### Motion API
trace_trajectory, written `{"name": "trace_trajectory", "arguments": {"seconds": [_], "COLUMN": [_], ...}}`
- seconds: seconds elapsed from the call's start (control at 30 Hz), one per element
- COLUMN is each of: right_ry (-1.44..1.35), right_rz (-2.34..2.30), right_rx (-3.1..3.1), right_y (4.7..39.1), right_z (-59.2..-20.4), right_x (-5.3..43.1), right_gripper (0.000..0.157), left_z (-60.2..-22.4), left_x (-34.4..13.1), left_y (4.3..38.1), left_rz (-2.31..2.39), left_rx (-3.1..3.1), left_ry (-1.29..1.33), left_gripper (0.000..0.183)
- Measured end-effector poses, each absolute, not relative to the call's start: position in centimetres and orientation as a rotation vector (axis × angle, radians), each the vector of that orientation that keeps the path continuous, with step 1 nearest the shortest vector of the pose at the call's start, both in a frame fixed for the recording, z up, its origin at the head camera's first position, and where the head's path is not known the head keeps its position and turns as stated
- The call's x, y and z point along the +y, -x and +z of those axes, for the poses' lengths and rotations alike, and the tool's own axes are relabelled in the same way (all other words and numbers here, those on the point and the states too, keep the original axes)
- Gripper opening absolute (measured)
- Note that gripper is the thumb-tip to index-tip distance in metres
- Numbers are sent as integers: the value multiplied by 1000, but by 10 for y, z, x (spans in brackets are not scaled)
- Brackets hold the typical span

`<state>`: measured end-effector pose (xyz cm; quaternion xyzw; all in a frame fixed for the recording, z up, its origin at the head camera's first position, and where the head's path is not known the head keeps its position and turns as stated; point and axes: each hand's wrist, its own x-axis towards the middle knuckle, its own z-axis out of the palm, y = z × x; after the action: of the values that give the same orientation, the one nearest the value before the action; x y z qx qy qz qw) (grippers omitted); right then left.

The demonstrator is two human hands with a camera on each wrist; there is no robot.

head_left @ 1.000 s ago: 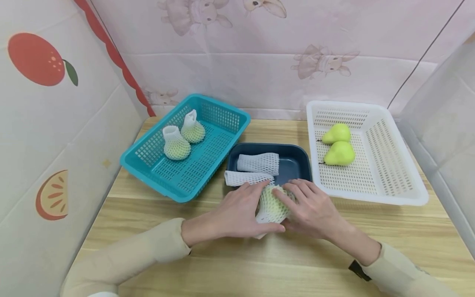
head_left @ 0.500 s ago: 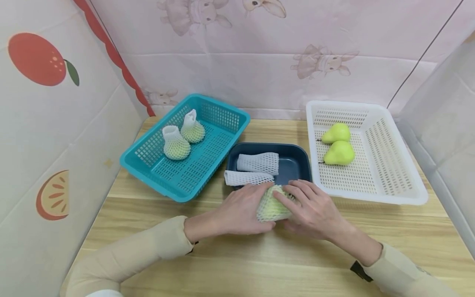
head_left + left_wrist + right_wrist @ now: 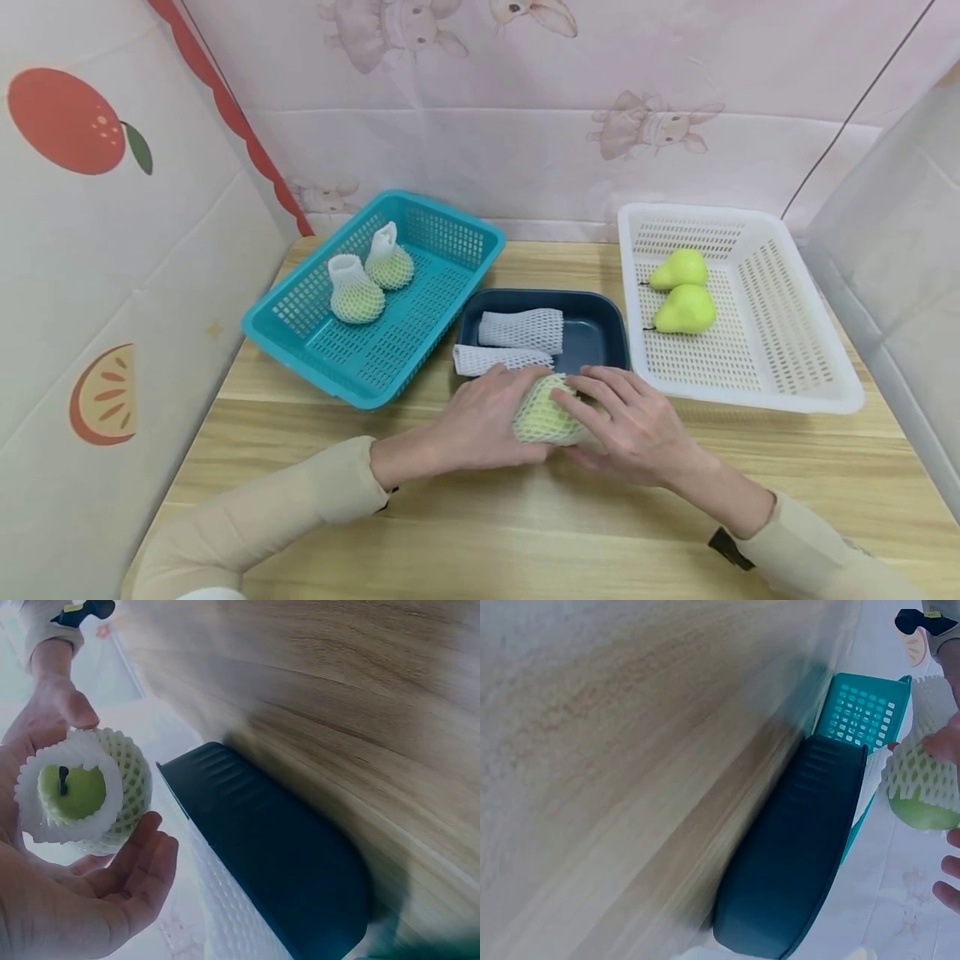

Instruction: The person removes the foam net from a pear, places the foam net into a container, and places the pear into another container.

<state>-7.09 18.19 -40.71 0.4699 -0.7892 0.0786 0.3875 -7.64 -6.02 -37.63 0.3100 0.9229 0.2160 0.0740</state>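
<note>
A green pear [image 3: 922, 816] sits inside a white foam net sleeve [image 3: 547, 417], held between both hands over the near edge of the dark blue tray [image 3: 592, 337]. My left hand [image 3: 483, 422] grips its left side, thumb underneath. My right hand [image 3: 633, 425] holds the other side, fingers over the top. Through the sleeve's scalloped opening in the left wrist view, the pear's dark stem [image 3: 64, 781] shows. The pear's rounded bottom is bare in the right wrist view. Two flat foam sleeves, one farther back [image 3: 525, 330] and one nearer [image 3: 498, 360], lie in the tray.
At the left, a teal basket [image 3: 442, 333] holds two pears in sleeves [image 3: 357, 296]. A white basket [image 3: 780, 398] at the right holds two bare pears [image 3: 685, 309]. Fabric walls stand behind and at both sides of the wooden table [image 3: 525, 533].
The sleeved pear has turned between the hands, and the sleeve end that hung below the left thumb is out of sight. The left thumb has moved up slightly; the baskets stay put.
</note>
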Motion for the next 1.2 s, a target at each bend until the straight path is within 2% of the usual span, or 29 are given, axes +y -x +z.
{"name": "trace_trajectory", "arguments": {"seconds": [0.3,0.7,1.2], "right_ry": [-1162,-1181,-1250], "right_rz": [220,326,412], "right_rx": [-2075,-2085,-2078], "right_y": [74,86,86], "right_z": [-391,-375,-391], "right_x": [199,212,200], "right_gripper": [67,60,50], "left_z": [-380,-389,-395], "left_x": [-68,-75,-79], "left_y": [78,79,79], "left_rz": [733,757,691], "left_rx": [2792,2856,2910], "left_ry": [-954,-1109,-1325], "left_gripper": [86,93,92]}}
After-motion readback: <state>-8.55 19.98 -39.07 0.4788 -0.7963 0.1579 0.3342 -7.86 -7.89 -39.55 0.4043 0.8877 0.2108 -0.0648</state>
